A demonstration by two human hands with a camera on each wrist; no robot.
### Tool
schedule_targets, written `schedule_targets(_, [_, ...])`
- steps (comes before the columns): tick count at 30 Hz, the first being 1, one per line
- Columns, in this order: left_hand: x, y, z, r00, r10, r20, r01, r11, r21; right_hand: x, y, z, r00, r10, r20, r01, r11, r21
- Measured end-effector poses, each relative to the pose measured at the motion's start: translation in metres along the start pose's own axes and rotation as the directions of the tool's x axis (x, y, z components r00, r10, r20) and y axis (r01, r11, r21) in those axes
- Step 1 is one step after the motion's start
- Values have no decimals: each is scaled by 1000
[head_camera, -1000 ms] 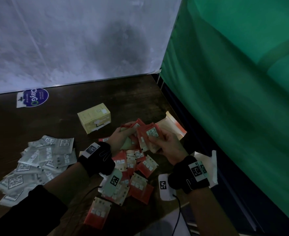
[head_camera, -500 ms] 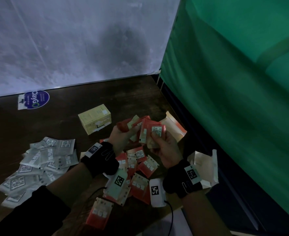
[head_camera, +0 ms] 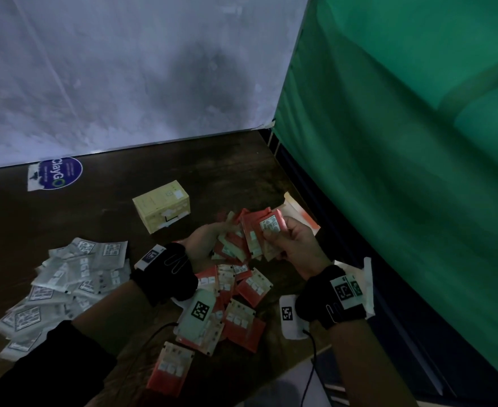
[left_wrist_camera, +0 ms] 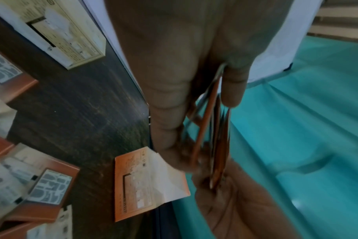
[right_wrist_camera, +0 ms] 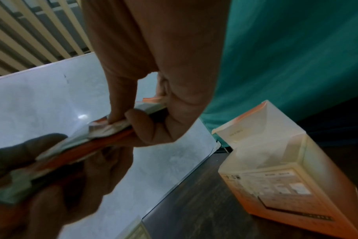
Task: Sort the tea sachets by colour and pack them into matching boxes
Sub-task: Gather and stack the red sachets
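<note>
Hands meet at centre frame in the head view, sharing a fanned bundle of orange sachets (head_camera: 252,235) held above the dark counter (head_camera: 101,212). Left hand (head_camera: 205,245) has its grip curled under the bundle, thumb on one side and fingers on the other in the left wrist view. Right hand (head_camera: 296,249) pinches the bundle's right end between thumb and fingers. Just behind them, toward the right edge of the counter, lies the orange box (head_camera: 299,212) with its flap open. More loose orange sachets (head_camera: 242,306) lie scattered below the hands. A heap of grey sachets (head_camera: 62,283) fills the lower left, and a yellow box (head_camera: 162,205) sits closed above centre.
</note>
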State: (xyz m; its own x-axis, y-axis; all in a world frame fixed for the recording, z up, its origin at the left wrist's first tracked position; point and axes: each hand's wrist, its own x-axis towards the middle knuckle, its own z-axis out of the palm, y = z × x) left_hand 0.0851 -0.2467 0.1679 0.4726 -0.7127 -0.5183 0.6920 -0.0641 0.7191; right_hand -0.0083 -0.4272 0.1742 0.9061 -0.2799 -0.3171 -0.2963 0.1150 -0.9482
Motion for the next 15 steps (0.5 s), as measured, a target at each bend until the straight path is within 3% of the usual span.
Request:
schedule_targets(3, [6,-5,-4,999,36,-17,-36,999,24,2,2,1,1000,-9,-17,9,1000,-7])
schedule_targets(6, [11,-8,-2,977,201,65,-193,974,-117,2,3,1,1000,5,-11,-5,999,52])
schedule_targets(9, [14,-10,-1,954,296,51,-291,953,-84,0,4,6,999,33,43,-39,987,154])
schedule_targets(15, [15,-8,-6,967,234,97,-228,971,-72,1,5,8,999,22,23,-27,975,219])
